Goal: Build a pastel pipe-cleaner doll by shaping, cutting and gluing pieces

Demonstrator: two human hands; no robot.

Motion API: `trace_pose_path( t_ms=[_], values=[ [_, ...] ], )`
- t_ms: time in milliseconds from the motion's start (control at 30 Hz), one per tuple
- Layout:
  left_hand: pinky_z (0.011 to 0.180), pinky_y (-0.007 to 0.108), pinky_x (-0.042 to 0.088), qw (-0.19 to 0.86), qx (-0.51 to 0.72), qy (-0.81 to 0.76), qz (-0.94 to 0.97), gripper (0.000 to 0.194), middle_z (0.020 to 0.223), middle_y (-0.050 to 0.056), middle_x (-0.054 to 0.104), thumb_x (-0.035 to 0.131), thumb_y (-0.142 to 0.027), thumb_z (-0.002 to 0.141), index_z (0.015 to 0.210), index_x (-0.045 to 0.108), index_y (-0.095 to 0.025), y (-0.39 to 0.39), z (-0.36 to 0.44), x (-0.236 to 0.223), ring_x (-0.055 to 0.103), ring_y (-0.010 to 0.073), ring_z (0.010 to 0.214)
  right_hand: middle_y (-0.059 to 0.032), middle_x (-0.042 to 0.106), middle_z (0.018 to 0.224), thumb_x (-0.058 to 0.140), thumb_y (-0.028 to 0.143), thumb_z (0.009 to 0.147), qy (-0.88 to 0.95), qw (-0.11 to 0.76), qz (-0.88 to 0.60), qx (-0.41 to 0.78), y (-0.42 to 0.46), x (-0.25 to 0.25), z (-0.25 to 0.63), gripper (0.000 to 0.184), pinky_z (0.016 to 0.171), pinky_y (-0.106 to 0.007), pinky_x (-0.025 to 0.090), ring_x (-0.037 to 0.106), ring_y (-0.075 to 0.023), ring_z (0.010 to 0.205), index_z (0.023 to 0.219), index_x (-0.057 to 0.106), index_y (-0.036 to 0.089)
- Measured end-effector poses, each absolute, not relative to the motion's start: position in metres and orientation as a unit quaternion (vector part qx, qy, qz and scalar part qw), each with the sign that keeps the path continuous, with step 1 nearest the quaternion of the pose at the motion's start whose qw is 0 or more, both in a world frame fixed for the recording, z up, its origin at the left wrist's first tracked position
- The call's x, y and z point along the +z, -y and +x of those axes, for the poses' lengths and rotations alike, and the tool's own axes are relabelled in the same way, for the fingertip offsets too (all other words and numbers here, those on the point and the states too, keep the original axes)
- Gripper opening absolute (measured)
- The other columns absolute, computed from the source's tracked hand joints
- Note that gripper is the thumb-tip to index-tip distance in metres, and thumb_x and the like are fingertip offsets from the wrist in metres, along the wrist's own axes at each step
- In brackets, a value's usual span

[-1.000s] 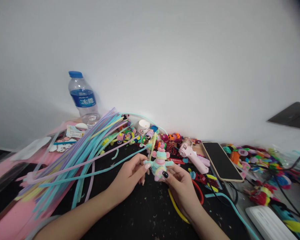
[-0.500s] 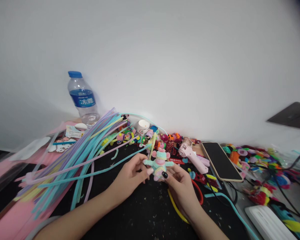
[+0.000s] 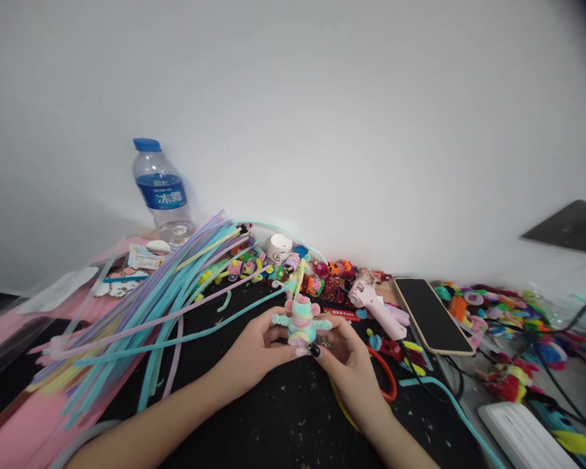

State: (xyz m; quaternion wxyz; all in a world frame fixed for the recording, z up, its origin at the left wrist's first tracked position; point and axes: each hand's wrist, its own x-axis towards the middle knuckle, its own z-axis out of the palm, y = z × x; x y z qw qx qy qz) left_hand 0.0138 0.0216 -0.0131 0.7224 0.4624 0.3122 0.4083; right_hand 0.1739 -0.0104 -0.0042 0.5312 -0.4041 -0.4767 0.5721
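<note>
A small pipe-cleaner doll (image 3: 303,324) in mint, pink and pale yellow, with round pink ears and outstretched arms, is held upright between both hands. My left hand (image 3: 258,348) grips it from the left, thumb at its lower front and fingers behind. From the right, my right hand (image 3: 349,348) closes on it, with a black-nailed thumb at its base. The two thumb tips nearly meet below the doll. Parts of the fingers are hidden behind it. Just behind stands a pale yellow pipe cleaner (image 3: 299,277).
Pastel pipe cleaners (image 3: 176,306) lie bundled at left near a water bottle (image 3: 161,192). A paper cup (image 3: 279,247), pink glue gun (image 3: 378,306), phone (image 3: 434,316) and red-handled scissors (image 3: 389,378) lie around. Small colourful figures (image 3: 488,312), cables and a white power strip (image 3: 525,433) are at right.
The doll has tipped and shifted slightly down and left, its head now lower. My left thumb has moved down and right to its base, and the two thumbs are closer together.
</note>
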Motion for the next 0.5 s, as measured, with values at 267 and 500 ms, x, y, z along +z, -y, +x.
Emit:
trace_pose_path(
  t_ms=[267, 500],
  values=[
    [0.084, 0.032, 0.044, 0.727, 0.396, -0.338, 0.448, 0.043, 0.094, 0.006, 0.068, 0.073, -0.01, 0.061, 0.099, 0.053, -0.015, -0.024, 0.011, -0.01, 0.062, 0.0195, 0.09, 0.0023, 0.051, 0.07, 0.044, 0.032, 0.089, 0.566, 0.494, -0.505, 0.425, 0.012, -0.002, 0.181, 0.012, 0.057, -0.023, 0.041, 0.05, -0.0123, 0.061, 0.087, 0.05, 0.022],
    [0.083, 0.033, 0.044, 0.734, 0.374, -0.32, 0.468, 0.037, 0.089, 0.005, 0.068, 0.073, -0.01, 0.061, 0.094, 0.057, -0.013, -0.024, 0.012, -0.008, 0.061, 0.018, 0.084, 0.0049, 0.04, 0.061, 0.037, 0.031, 0.092, 0.627, 0.425, -0.542, 0.362, 0.014, -0.006, 0.186, 0.018, 0.048, -0.022, 0.029, 0.036, -0.0105, 0.052, 0.08, 0.046, 0.021]
  ],
)
